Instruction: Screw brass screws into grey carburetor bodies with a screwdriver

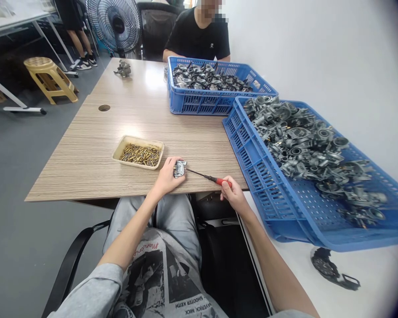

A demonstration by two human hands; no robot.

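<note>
My left hand is closed around a small grey metal carburetor body near the table's front edge. In my right hand is a screwdriver with a red and black handle, its thin shaft pointing left. The tip meets the right side of the carburetor body, though the exact contact spot is too small to make out. Just left of my left hand stands a cream plastic tray holding many small brass-coloured screw-like parts.
A blue crate of grey carburetor bodies stands at my right; another blue crate sits farther back. One more carburetor lies at the far left. A person in black sits opposite. A wristwatch lies at lower right.
</note>
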